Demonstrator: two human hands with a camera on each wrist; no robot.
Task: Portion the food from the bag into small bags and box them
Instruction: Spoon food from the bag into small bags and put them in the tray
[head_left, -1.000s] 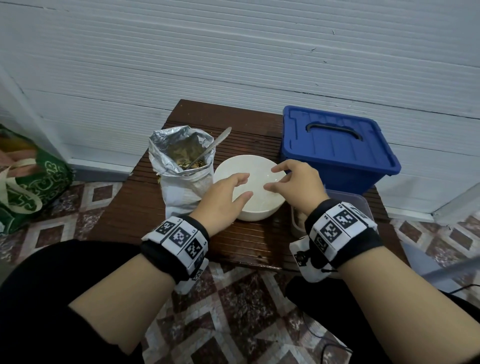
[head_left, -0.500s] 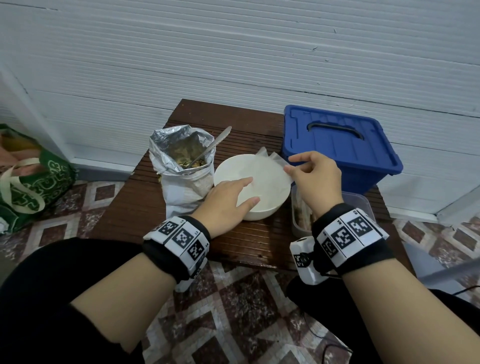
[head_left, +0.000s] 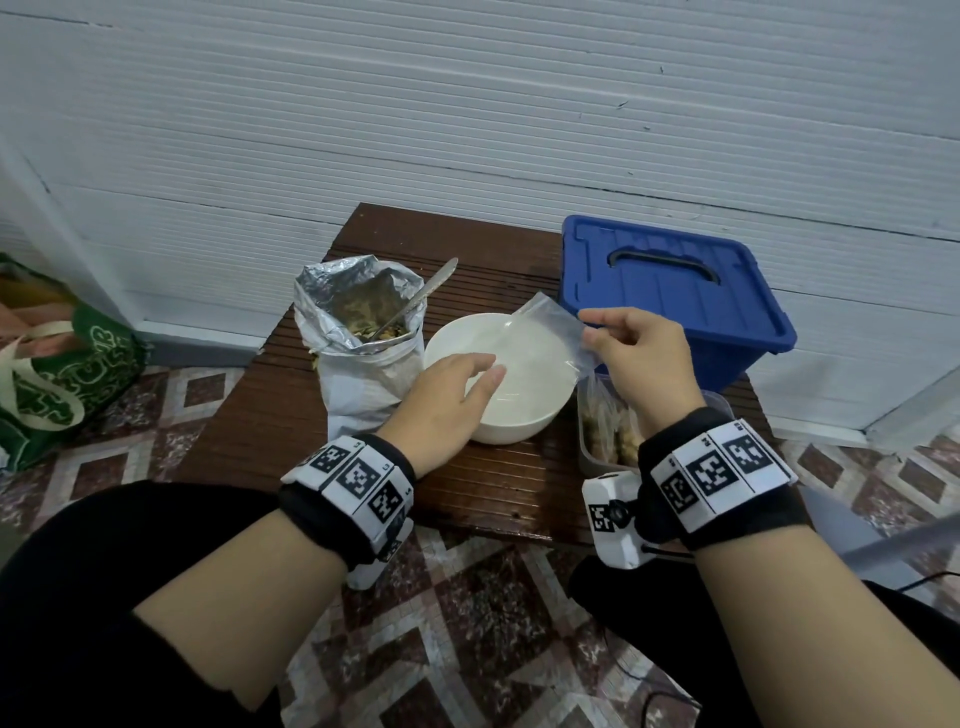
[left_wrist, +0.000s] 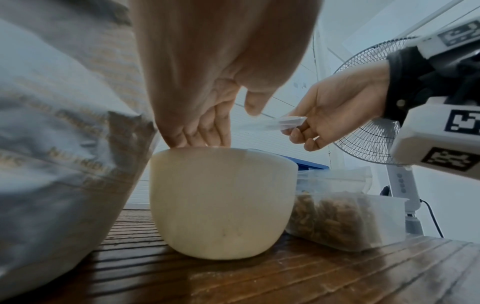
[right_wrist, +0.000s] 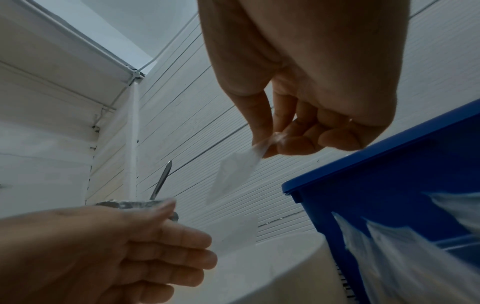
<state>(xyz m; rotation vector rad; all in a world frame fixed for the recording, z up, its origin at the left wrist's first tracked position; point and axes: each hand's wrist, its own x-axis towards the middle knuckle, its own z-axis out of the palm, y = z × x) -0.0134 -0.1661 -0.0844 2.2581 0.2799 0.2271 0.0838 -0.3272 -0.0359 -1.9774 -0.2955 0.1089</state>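
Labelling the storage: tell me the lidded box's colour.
Blue box, lid included; clearest in the head view.

A low slatted table against a white panelled wall, on a patterned tile floor.

The white wall (head_left: 467, 104) is made of horizontal ribbed panels with thin dark seams, and it meets a second panelled wall at a corner (right_wrist: 133, 86) under a pale ceiling. The dark brown wooden table (head_left: 270, 415) has a grooved, slightly glossy top and stands close to the wall. The floor tiles (head_left: 467, 623) show a diamond pattern in maroon, grey and cream. A green cloth tote bag (head_left: 57, 374) with pale handles sits on the floor at the left. A white pedestal fan (left_wrist: 374, 131) with a wire grille stands at the right, its cord trailing. The light is cool and even.
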